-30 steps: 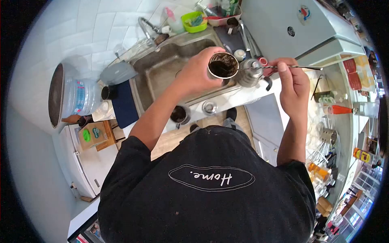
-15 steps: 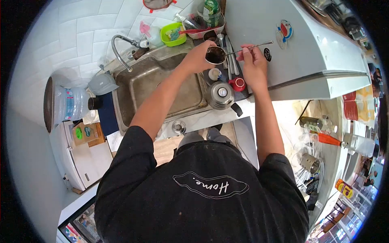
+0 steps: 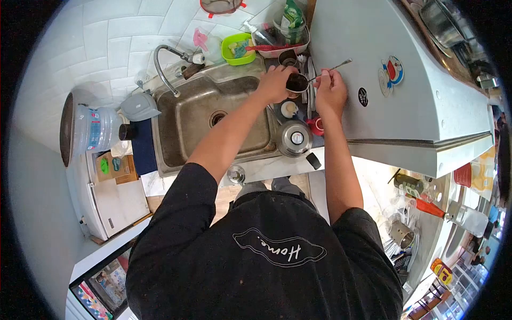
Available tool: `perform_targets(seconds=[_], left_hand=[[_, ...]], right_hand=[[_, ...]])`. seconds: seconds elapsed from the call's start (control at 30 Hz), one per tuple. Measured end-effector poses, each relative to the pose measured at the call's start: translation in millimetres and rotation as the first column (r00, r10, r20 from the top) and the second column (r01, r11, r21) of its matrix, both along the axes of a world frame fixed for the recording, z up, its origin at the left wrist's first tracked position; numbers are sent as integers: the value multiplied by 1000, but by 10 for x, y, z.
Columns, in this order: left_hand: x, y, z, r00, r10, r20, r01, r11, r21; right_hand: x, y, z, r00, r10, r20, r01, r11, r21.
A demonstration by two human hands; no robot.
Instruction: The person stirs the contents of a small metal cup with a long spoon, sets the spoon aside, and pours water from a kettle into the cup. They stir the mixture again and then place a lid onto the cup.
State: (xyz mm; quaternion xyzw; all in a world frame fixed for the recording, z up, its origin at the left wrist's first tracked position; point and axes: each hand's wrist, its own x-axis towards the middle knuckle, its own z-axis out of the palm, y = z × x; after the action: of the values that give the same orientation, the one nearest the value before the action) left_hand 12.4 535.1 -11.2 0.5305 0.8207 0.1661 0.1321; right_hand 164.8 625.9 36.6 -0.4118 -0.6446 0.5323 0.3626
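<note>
My left hand (image 3: 275, 84) is closed around a small cup (image 3: 297, 84) with dark contents, tilted so its mouth faces me. My right hand (image 3: 330, 95) pinches a thin metal spoon (image 3: 342, 64). One end of the spoon sticks out past the fingers toward the upper right, and the other reaches the cup's rim. Both hands are above the counter strip right of the sink. Below them are a metal flask (image 3: 295, 138) with a black handle, a white-topped container (image 3: 289, 109) and a red cup (image 3: 316, 126). Several pieces of cutlery (image 3: 311, 74) lie between the hands.
The steel sink (image 3: 184, 144) with its faucet (image 3: 162, 68) is on the left. A green basket (image 3: 238, 57) and a caddy (image 3: 298, 45) stand behind it. A large grey-white cabinet or fridge (image 3: 357, 48) borders the right side. A glass (image 3: 236, 174) sits on the front edge.
My right hand has come closer to the cup, and more of the spoon's length is now hidden. My left hand still grips the cup. The whole view has shifted slightly.
</note>
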Motion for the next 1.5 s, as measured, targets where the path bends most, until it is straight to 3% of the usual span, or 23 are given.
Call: perform_targets(seconds=[0.13, 0.33, 0.53, 0.73, 0.93, 1.07, 1.23, 1.33, 1.43, 1.47, 1.5], left_hand=[[42, 46, -54, 998, 59, -38, -59, 998, 23], [68, 87, -31, 994, 88, -64, -97, 980, -173], [10, 25, 101, 995, 74, -66, -86, 974, -210], [-65, -224, 203, 991, 131, 27, -127, 986, -110], [0, -556, 439, 978, 202, 62, -192, 973, -131], [135, -954, 600, 970, 196, 141, -208, 975, 77], [555, -1581, 757, 939, 283, 196, -334, 886, 321], [919, -1928, 605, 901, 363, 237, -427, 839, 337], [1177, -2191, 323, 886, 342, 312, -447, 809, 381], [1260, -2262, 257, 867, 380, 322, -479, 813, 331], [1333, -2321, 210, 847, 416, 331, -509, 813, 282]], right_hand=[[-58, 49, -110, 999, -42, -17, 41, 999, -15], [-93, 44, -244, 996, -53, -65, 44, 990, -135], [-145, 121, -473, 996, -68, -52, 60, 988, -143], [-111, 153, -620, 992, -58, 110, 61, 998, -22], [101, -12, -476, 991, -2, 131, 21, 989, -149], [456, -237, -345, 985, 111, 133, -90, 984, -156], [1110, -661, -233, 949, 286, 129, -280, 958, -65], [1493, -916, -387, 925, 303, 229, -314, 949, 16], [1690, -1096, -608, 885, 318, 342, -348, 937, 30], [1711, -1138, -673, 873, 285, 397, -347, 933, 93], [1703, -1164, -665, 856, 303, 418, -344, 939, 24]])
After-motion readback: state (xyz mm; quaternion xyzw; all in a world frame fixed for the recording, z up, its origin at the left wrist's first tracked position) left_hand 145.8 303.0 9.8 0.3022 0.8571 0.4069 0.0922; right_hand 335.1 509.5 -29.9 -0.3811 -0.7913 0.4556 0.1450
